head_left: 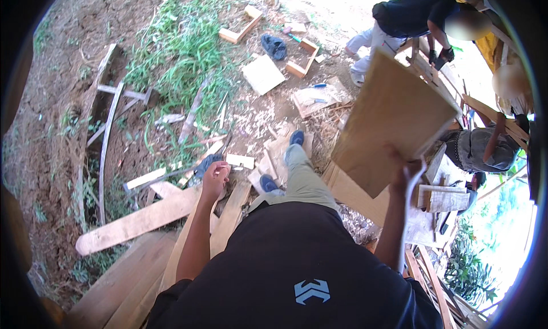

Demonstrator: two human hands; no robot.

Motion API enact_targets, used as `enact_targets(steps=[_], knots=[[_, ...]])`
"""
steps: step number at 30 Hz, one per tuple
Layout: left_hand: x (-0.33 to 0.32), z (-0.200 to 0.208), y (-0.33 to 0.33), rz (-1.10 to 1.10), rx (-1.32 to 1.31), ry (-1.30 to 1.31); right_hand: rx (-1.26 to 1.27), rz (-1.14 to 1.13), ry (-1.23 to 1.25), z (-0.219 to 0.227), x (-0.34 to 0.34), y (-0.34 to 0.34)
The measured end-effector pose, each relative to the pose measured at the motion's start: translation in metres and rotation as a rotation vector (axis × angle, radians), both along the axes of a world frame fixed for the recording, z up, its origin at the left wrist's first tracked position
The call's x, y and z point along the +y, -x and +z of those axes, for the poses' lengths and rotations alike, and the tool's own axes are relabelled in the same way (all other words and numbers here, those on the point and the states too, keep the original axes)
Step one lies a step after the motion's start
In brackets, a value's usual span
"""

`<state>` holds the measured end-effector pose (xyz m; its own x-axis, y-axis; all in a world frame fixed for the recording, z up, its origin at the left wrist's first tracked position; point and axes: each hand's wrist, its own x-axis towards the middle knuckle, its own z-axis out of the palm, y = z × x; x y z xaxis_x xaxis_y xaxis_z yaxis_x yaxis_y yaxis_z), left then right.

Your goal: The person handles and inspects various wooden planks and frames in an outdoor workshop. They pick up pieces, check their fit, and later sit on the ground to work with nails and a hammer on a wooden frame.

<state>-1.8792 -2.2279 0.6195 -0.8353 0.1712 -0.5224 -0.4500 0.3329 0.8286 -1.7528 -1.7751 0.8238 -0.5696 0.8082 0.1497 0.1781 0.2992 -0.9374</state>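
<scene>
A wide rectangular wooden board [391,120] is gripped near its lower right edge by the right hand [407,172], on the right, while the left hand [216,179], its full closure impossible to tell, is held curled near a round-ended plank [137,221].

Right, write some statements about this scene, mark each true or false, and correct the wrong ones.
1. The right hand holds a wooden board. True.
2. Both hands grip the wooden board. False: the left hand is apart from it.
3. The person's footwear is white. False: the person's shoes are blue.
4. Two three-sided wooden frames lie ahead of the shoes. True.
5. A co-worker bends over at the upper right. True.
</scene>
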Motion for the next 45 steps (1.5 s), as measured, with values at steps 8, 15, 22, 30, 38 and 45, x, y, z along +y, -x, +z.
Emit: enact_targets(steps=[8,15,22,30,38,45], knots=[[0.115,-0.010,0.083,-0.109,0.000,-0.011,-0.343,0.080,0.185,-0.066,0.036,0.080],[0.144,-0.033,0.096,-0.258,-0.174,0.083,-0.561,0.201,0.077,-0.122,0.088,0.119],[0.145,-0.020,0.149,-0.074,-0.176,0.114,-0.630,0.364,-0.044,-0.133,0.099,0.170],[0.133,-0.033,0.217,-0.137,-0.187,0.153,-0.616,0.513,-0.068,-0.140,0.072,0.235],[0.141,-0.066,0.341,-0.534,-0.277,0.103,-0.711,0.268,-0.165,-0.140,0.028,0.271],[0.094,-0.099,0.519,-0.684,-0.269,0.273,-0.859,-0.122,-0.059,-0.159,-0.049,0.291]])
